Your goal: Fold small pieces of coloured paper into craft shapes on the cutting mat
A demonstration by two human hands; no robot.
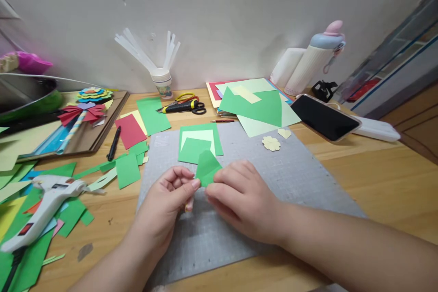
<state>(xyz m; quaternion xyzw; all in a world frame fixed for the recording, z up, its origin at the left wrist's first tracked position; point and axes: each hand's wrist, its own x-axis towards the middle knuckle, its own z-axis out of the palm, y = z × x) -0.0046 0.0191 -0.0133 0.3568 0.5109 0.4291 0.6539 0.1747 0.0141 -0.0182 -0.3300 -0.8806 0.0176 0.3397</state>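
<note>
The piece of green paper (207,168), smooth and folded or bent into an angular shape, is up in the person's hands, above the gray gridded mat (301,187). From here I see the left hand (173,194) half curled, thumb and fingertip pinching its lower left edge; the right hand (244,196) is closed more tightly, gripping its right side. Beyond lie green and pale paper squares (185,158), with a scalloped cream flower (271,143) off to the right. A printed paper cup (163,86) (lettering too small to read) and a white plastic glue gun (51,187) occupy the wooden tabletop (369,182).
</note>
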